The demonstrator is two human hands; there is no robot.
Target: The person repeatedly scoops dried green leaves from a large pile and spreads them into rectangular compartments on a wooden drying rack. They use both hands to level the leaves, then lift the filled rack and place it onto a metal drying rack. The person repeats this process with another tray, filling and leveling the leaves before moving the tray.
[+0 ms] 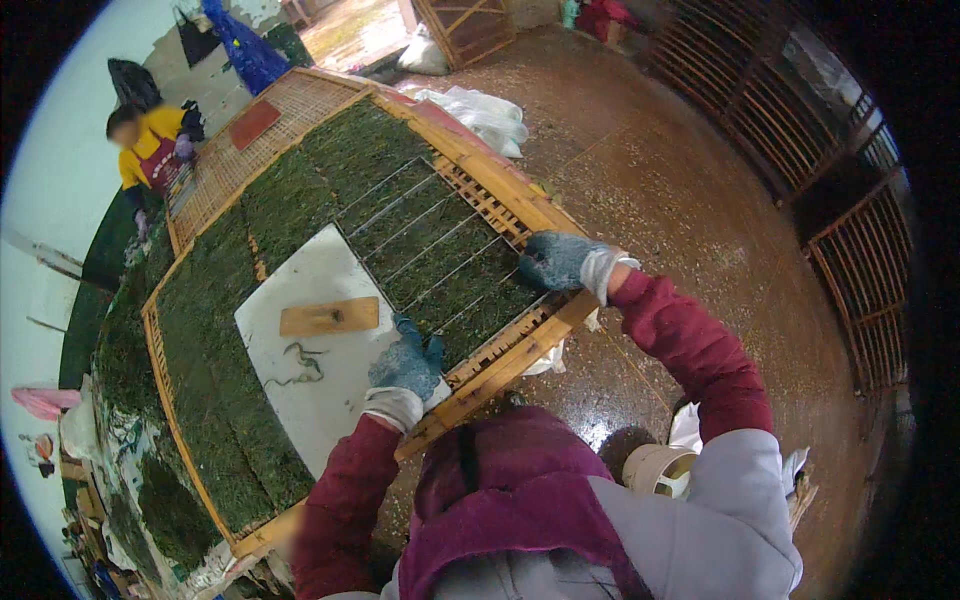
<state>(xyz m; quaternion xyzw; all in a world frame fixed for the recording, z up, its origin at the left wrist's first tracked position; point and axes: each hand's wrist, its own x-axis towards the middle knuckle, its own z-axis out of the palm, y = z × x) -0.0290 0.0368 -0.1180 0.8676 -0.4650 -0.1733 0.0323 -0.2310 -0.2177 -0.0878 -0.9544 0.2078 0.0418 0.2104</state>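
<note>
My left hand (pixel 409 361), in a blue-grey coated glove, is on the left side of a thin metal wire frame (pixel 431 244) with parallel bars. My right hand (pixel 553 260), gloved alike, grips the frame's right side near the corner of a wooden rack. The frame lies over a layer of dark green, stringy plant matter (pixel 480 307). Beside my left hand a white board (pixel 330 405) rests on the green layer. A small wooden block (pixel 328 316) with a dark spot lies on it, near some loose dark strands (pixel 306 364). My fingertips are partly hidden.
The slatted rack has a raised wooden rim (pixel 499 373). At its far end a person (pixel 154 146) in a yellow top stands by a bare lattice section (pixel 300 105) with a red panel (pixel 255 124). White sacks (pixel 480 116) and a pail (pixel 660 471) stand near the wet floor (pixel 637 187).
</note>
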